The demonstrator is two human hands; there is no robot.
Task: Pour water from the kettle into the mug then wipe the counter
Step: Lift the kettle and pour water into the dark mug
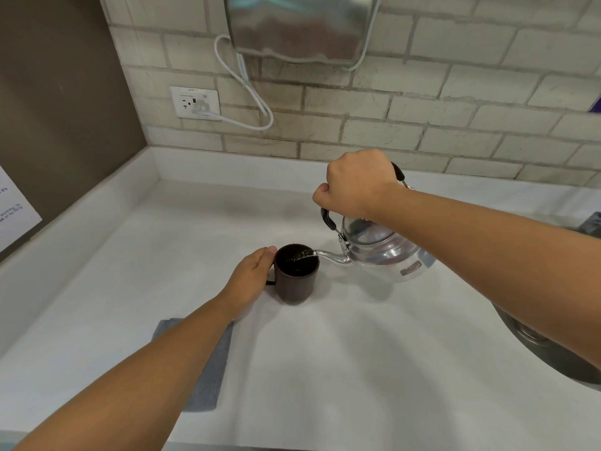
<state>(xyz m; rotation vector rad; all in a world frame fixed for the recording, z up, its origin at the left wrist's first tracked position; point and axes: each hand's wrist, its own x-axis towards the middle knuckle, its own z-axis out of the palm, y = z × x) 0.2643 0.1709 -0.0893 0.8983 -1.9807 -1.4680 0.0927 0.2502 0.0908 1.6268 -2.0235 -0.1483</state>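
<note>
At nine o'clock, at the far left edge, we see a white paper sign [14,216] stuck to the brown side wall. Higher up, around eleven o'clock, a white wall socket [195,102] sits in the pale brick backsplash, with a white cable [247,89] looping from it up toward the metal dispenser [299,27] at twelve o'clock.

On the white counter [325,353], at about seven o'clock, a grey cloth [208,369] lies flat, partly hidden under our left forearm. Our left hand [252,281] reaches just past it to the dark mug [296,275], which stands upright near the middle of the counter. The hand lies against the mug's left side by its handle — the fingers are held together, the thumb tip near the rim, but we cannot tell whether they curl through the handle.

Just right of the mug, at about three o'clock from it, the shiny metal kettle [383,252] is tilted toward the left, lifted off the counter with its shadow beneath. Its thin spout reaches over the mug's rim, and a short stream of water [302,255] falls into the dark inside. Our right hand [357,183] is above the kettle, fingers clenched around the black handle — the arm stretches in from four o'clock.

At the right edge, around four o'clock, the curved rim of a steel sink [553,362] shows below that arm.
</note>
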